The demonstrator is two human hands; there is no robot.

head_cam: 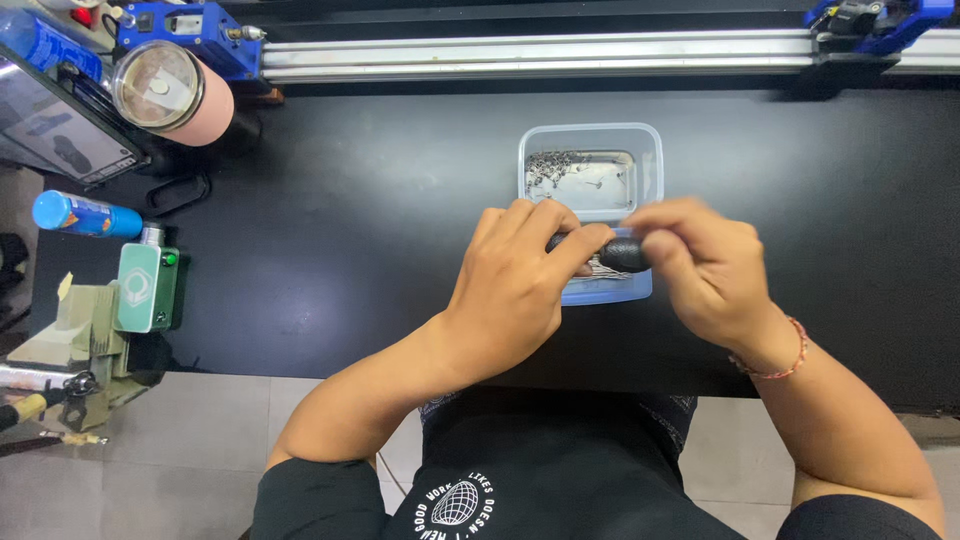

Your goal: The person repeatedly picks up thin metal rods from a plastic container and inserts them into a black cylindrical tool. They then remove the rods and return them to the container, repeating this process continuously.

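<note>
Dark shirt (540, 480) with a pale round print, lowest in the view, is noted first; both forearms are extended from it toward the clear plastic container (592, 140), which serves as the landmark for all entries below.

Left hand (515, 285) — held over the near half of the container, fingers curled together around one end of a small black cylindrical part (625, 254).

Right hand (700, 265) — held at the container's near right corner, fingers pinched on the other end of the same black part; a thin red bracelet (775, 365) is worn at the wrist.

Black part — carried between both hands just above the container's near edge, not resting on the surface (330, 220). Whether anything is being fitted into it cannot be told, since the joint is hidden by the fingers.

Container contents — a heap of small dark metal pieces (552, 165) is seen in the far left corner, with a few strays beside it; much of the tray floor is bare. Some thin pale items show under the hands at the near side.

State of the work, as judged: one piece is in hand and mid-handling; the heap suggests many pieces are left. No finished pieces can be made out.

Left of the container, well apart: a pink tumbler (175, 92), a blue bottle (85, 215), a green device (148, 288). Beyond the container: a metal rail (540, 52) with blue fittings.
</note>
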